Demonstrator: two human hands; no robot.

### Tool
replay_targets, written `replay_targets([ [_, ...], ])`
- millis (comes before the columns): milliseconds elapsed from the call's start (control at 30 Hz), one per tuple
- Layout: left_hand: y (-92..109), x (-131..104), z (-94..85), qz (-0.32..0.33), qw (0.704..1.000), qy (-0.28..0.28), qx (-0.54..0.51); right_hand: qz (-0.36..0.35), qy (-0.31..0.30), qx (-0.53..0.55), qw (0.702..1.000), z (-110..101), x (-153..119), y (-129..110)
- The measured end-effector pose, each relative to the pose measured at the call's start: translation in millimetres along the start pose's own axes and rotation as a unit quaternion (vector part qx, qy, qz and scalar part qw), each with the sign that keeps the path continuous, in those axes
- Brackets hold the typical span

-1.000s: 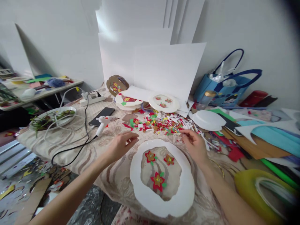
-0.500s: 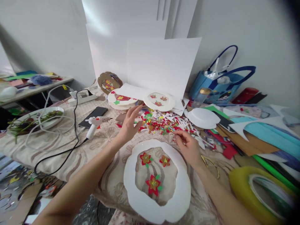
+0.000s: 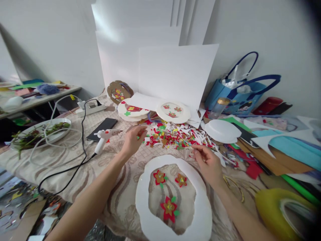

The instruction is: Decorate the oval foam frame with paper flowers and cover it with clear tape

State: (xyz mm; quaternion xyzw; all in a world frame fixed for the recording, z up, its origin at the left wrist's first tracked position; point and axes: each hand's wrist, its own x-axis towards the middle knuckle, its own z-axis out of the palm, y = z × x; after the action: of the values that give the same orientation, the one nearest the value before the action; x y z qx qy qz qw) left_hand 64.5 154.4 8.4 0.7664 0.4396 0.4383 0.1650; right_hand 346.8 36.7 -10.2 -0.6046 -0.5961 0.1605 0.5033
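Observation:
My left hand (image 3: 134,140) is at the left edge of a heap of coloured paper scraps (image 3: 175,135). Its fingers are curled towards the thumb, and what they hold, if anything, is hidden. On the heap's near side, my right hand (image 3: 207,163) has thumb and forefinger close together; I cannot make out anything between them. A white scalloped frame (image 3: 144,214) lies flat in front of me, between my forearms. Inside its opening are three red and gold paper flowers (image 3: 169,208) with green leaves.
At left lie a white glue gun (image 3: 101,142) with a black cord, a phone (image 3: 102,130) and a plate of grapes (image 3: 59,121). More decorated frames (image 3: 173,117) stand behind the scraps. At right are white discs (image 3: 223,131), a roll of tape (image 3: 267,207) and a blue bag (image 3: 225,97).
My left hand has moved slightly down and left, and its spread fingers have curled in. The right hand stays beside the scraps. The whole view has shifted slightly.

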Motion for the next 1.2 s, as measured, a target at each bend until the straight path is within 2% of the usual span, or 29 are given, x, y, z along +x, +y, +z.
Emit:
replay_targets([
  [367,-2.4,0.8,-5.2,0.011,0.998,-0.020,0.053,0.043,0.003,0.032,0.999,0.6,-3.0,2.9],
  [600,-6.8,0.7,-3.5,-0.002,0.997,-0.007,0.071,0.067,0.018,0.046,0.997,1.0,-2.8,1.4],
  [933,0.3,-1.1,-1.9,-0.013,0.997,-0.041,0.058,0.068,0.037,0.057,0.995,-0.2,-2.2,-1.8],
  [1200,2.1,0.2,-4.1,-0.025,0.998,-0.020,0.051,0.057,0.047,0.050,0.996,-1.0,-1.0,0.1],
])
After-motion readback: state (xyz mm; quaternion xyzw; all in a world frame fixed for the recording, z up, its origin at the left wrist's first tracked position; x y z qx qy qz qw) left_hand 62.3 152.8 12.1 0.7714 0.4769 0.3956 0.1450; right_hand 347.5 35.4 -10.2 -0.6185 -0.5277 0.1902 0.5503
